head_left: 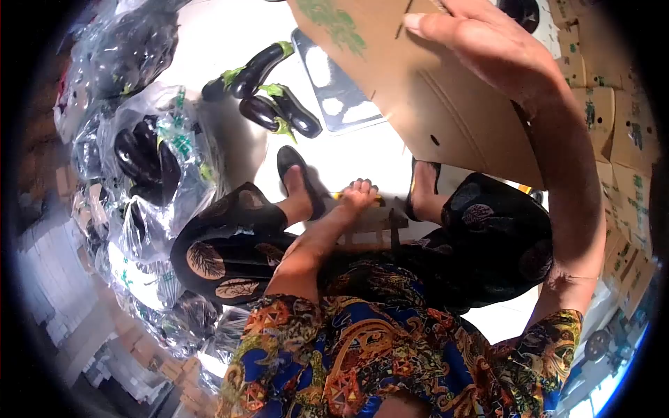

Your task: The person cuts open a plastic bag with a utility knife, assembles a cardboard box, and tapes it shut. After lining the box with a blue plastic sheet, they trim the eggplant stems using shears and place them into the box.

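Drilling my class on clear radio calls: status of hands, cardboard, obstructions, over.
Right hand gripping cardboard. Left hand between the feet, grip unclear. Cardboard partly covers flat panel; loose eggplants beside panel.

Perhaps a packing area: bagged eggplants [146,157], cartons [631,132].

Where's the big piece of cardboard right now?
In the head view, the cardboard is at the upper right, in the right hand, partly covering the flat panel beside the loose eggplants.
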A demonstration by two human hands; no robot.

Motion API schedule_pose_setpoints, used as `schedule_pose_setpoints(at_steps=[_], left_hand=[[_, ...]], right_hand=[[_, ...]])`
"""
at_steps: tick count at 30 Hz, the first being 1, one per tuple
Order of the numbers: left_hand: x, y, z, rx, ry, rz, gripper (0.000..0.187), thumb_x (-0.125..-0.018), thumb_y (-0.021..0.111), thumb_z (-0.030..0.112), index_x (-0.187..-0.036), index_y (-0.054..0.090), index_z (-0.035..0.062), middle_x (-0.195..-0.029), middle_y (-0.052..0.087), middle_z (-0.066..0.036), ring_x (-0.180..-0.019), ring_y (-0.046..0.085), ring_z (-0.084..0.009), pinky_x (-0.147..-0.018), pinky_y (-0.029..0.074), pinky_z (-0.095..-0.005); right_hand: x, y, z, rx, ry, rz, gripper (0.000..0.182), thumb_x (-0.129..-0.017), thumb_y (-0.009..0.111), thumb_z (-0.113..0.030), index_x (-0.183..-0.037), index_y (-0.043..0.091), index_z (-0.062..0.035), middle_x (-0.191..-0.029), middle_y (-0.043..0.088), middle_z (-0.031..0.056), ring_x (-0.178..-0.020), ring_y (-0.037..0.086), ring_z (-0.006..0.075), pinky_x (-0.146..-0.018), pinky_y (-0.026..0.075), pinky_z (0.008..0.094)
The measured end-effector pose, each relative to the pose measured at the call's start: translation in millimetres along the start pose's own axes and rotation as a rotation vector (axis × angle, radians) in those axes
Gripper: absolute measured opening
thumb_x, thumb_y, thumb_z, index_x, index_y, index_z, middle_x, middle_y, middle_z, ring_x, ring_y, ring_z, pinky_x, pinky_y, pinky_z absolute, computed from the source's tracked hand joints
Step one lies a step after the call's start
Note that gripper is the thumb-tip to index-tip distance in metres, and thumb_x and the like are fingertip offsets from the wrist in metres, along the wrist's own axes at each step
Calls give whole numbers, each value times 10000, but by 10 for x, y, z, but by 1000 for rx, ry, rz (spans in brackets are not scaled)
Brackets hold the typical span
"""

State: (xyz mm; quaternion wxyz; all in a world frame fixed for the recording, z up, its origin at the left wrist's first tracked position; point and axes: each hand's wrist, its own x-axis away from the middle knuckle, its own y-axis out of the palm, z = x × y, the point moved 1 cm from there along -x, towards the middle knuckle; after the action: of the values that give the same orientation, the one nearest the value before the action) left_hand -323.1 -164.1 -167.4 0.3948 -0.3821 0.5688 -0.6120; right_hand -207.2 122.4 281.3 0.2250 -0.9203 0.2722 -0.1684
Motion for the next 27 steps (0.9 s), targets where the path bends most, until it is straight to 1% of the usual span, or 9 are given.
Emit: schedule_pose_setpoints(at_steps=[5, 8, 12, 14, 16, 17, 19, 24, 27], left_hand=[[-680, -787, -285, 198, -174, -363, 307, -788, 589, 97, -1084, 513, 64, -987, 529, -125, -945, 576, -280, -740, 537, -360], [-1165, -938, -269, 320, -34, -112, 277, -769, 585, 50, -1044, 560, 62, -975, 531, -150, -923, 569, -326, -736, 539, -404], [-1434, -845, 99, 361, 7, 37, 316, -719, 635, 76, -1031, 593, 44, -931, 530, -129, -892, 543, -309, -738, 514, -392], [-1388, -818, 190, 428, 8, 61, 251, -737, 600, 76, -987, 599, 63, -944, 519, -125, -931, 537, -303, -751, 519, -409], [-1307, -765, 305, 399, 45, 3, 235, -738, 587, 79, -973, 606, 77, -975, 509, -111, -962, 521, -300, -797, 508, -410], [-1282, -766, 344, 369, 108, -22, 234, -741, 586, 79, -974, 604, 80, -986, 509, -110, -966, 517, -302, -803, 503, -414], [-1239, -752, 401, 311, 209, -66, 231, -746, 583, 79, -977, 602, 85, -1008, 510, -108, -973, 509, -305, -814, 494, -424], [-1664, -537, 720, 538, 304, 26, 343, -768, 597, 106, -1104, 560, 47, -1152, 500, -139, -1169, 457, -335, -973, 437, -414], [-2015, -592, 905, 420, 255, 149, 416, -796, 607, 161, -1193, 532, 66, -1225, 479, -131, -1227, 432, -335, -1025, 394, -420]], right_hand=[[-148, 38, 309, 434, -188, 74, 262, -872, 471, -166, -847, 556, 81, -852, 552, 221, -805, 549, 328, -742, 453, 415], [-155, 141, 317, 818, -610, 228, 170, -724, 544, -28, -593, 575, 76, -774, 577, 255, -740, 605, 355, -632, 479, 434], [-192, 88, 358, 744, -680, 165, 108, -698, 572, -25, -650, 601, 67, -706, 566, 232, -681, 597, 388, -600, 480, 457], [-294, 176, 192, 530, -264, 201, 235, -778, 582, -176, -867, 625, 37, -746, 611, 199, -686, 624, 308, -625, 515, 400], [-424, 261, 417, 343, -236, 255, 282, -804, 583, -220, -877, 664, 40, -756, 644, 201, -695, 646, 290, -644, 540, 388], [-732, 379, 665, 729, -787, 353, 293, -815, 571, -223, -858, 660, 53, -781, 655, 209, -690, 643, 302, -652, 538, 400], [-531, 390, 362, 401, -178, 360, 255, -809, 606, -229, -790, 648, 22, -745, 639, 171, -671, 634, 294, -660, 539, 389], [-318, -8, 215, 67, -130, 257, 153, -718, 610, -110, -690, 617, 41, -737, 588, 237, -703, 606, 385, -639, 498, 451], [-347, -30, 654, 710, -780, 295, 196, -722, 669, -193, -718, 629, -1, -831, 591, 266, -791, 623, 372, -694, 514, 411]])
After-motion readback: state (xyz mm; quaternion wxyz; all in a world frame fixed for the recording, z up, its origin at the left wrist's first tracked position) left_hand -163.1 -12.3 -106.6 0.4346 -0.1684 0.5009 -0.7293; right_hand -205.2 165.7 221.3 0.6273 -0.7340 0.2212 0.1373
